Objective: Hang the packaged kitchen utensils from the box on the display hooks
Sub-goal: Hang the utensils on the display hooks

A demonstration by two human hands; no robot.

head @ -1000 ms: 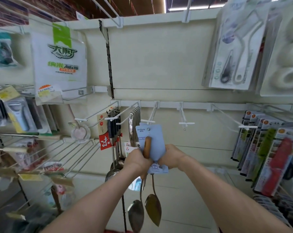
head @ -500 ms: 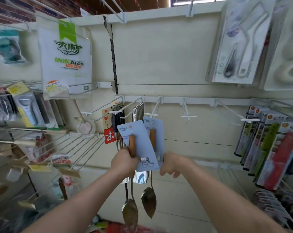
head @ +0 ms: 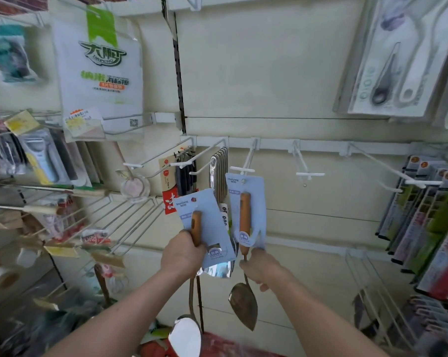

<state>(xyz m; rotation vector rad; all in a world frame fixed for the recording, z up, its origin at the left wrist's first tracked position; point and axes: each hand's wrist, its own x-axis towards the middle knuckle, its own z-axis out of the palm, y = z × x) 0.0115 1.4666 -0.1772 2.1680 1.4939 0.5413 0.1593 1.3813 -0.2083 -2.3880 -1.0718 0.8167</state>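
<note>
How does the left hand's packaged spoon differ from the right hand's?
The left spoon leans left and sits lower; the right spoon stands upright, its card near a hook. The left hand grips the left spoon's wooden handle; the right hand pinches the right spoon's metal shaft. Both have blue cards.

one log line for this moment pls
left hand grips carded spoon | right hand pinches second carded spoon by stem | its card top at hook tip | hung: unclear
</note>
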